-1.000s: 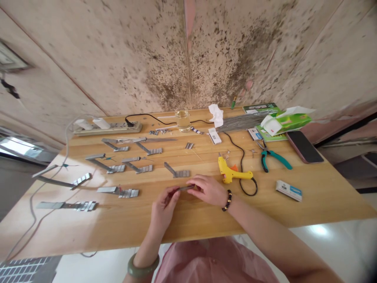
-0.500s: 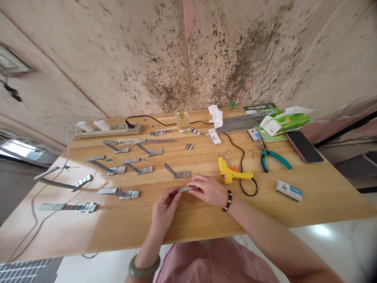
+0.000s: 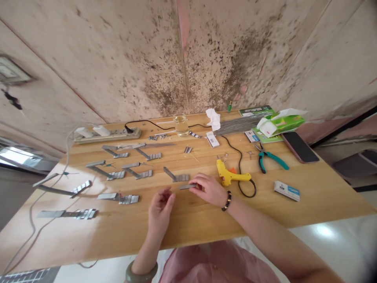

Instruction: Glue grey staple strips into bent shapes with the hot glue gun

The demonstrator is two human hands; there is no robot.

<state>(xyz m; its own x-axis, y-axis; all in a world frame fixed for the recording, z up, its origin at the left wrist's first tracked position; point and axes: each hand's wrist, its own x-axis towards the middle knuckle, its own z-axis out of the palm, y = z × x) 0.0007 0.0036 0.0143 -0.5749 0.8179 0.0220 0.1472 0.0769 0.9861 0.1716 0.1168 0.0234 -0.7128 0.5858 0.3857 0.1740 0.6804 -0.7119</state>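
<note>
Pinched in my right hand (image 3: pixel 208 190) is a flat grey strip (image 3: pixel 185 187), its free end pointing left above the table. My left hand (image 3: pixel 160 208) is just left of that end, not touching it, with fingers curled loosely and apart and nothing in them. Just beyond the strip lies a bent grey piece with a row of flat segments (image 3: pixel 180 177). Several similar grey pieces lie to the left, among them a long flat one (image 3: pixel 67 214) and a folded one (image 3: pixel 118 198).
A yellow glue gun (image 3: pixel 231 175) with a black cord lies right of my hands. Beyond it are teal-handled pliers (image 3: pixel 273 159), a small box (image 3: pixel 287 191), a phone (image 3: pixel 300 147) and a tissue pack (image 3: pixel 281 122). A glass of liquid (image 3: pixel 180 125) and a power strip (image 3: pixel 118 135) stand near the wall.
My left hand has let go of the grey strip and drawn back a little toward me and to the left. My right hand still holds the strip.
</note>
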